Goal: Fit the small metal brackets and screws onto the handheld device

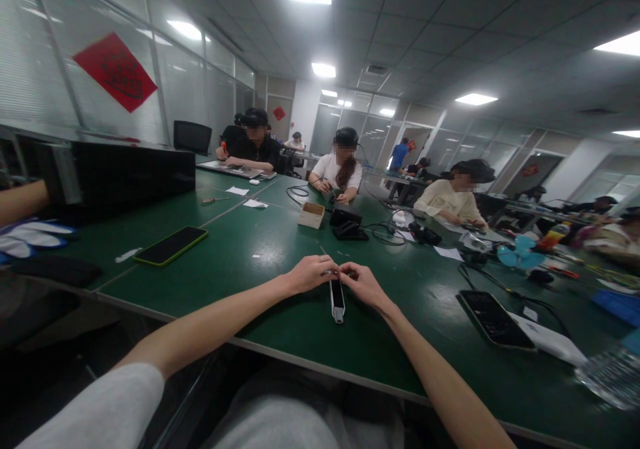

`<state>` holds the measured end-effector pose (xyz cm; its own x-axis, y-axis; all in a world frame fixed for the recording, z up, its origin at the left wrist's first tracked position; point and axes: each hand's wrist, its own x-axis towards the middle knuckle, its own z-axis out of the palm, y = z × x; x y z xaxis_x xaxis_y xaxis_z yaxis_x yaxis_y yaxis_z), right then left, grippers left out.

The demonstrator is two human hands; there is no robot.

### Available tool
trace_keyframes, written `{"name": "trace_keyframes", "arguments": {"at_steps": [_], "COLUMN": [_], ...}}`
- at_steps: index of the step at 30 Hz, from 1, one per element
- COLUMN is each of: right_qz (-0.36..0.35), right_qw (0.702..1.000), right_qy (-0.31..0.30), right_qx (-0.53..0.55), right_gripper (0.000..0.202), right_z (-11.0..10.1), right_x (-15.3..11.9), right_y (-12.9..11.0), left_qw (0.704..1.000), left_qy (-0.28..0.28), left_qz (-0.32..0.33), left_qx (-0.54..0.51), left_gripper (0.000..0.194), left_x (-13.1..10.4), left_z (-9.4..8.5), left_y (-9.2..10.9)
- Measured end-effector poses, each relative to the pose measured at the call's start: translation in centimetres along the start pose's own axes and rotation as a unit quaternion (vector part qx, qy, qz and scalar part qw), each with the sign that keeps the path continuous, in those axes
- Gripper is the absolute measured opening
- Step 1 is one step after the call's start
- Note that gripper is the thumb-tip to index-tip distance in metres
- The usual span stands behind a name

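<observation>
A narrow, long device [337, 295] with a white frame and a black inner face lies on the green table, its near end towards me. My left hand [315, 274], with a ring on one finger, is closed at the device's far end, fingertips on it. From the other side my right hand [363, 283] comes to the same end, thumb and forefinger pinched together. The fingertips of both hands nearly meet there. Whatever small part sits between the right fingertips is too small to make out. The hands cover the device's far end.
On the green table [240, 235] are a phone in a green case [171, 246], a small open box [311, 215], a black stand-like device [349, 223], another phone [496, 319], a blue fan [521, 253] and a plastic bottle [613, 375]. Several people work across the table.
</observation>
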<state>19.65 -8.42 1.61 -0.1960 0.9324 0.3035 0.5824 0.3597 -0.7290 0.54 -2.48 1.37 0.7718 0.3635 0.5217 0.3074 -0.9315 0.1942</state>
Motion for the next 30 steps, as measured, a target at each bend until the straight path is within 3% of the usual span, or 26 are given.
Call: {"name": "trace_keyframes", "arguments": {"at_steps": [9,20,30], "right_qz": [-0.004,-0.008,-0.027], "right_qw": [1.000,0.999,0.999], "right_qy": [0.011,0.027,0.008], "right_qx": [-0.021,-0.017,-0.039], "right_gripper": [0.025,0.026,0.020], "right_z": [-0.05,-0.01,-0.05], "right_x": [-0.02,0.10,-0.22], "right_y": [0.01,0.31,-0.38], "left_qw": [1.000,0.998,0.999], "left_qy": [0.008,0.048,0.022], "left_qz": [-0.003,0.023,-0.020], "left_qx": [0.019,0.037,0.034], "left_gripper": [0.015,0.013,0.014], "left_x": [0.04,-0.06,-0.05], "left_z": [-0.35,0.58,-0.31], "left_y": [0.34,-0.49,0.39]}}
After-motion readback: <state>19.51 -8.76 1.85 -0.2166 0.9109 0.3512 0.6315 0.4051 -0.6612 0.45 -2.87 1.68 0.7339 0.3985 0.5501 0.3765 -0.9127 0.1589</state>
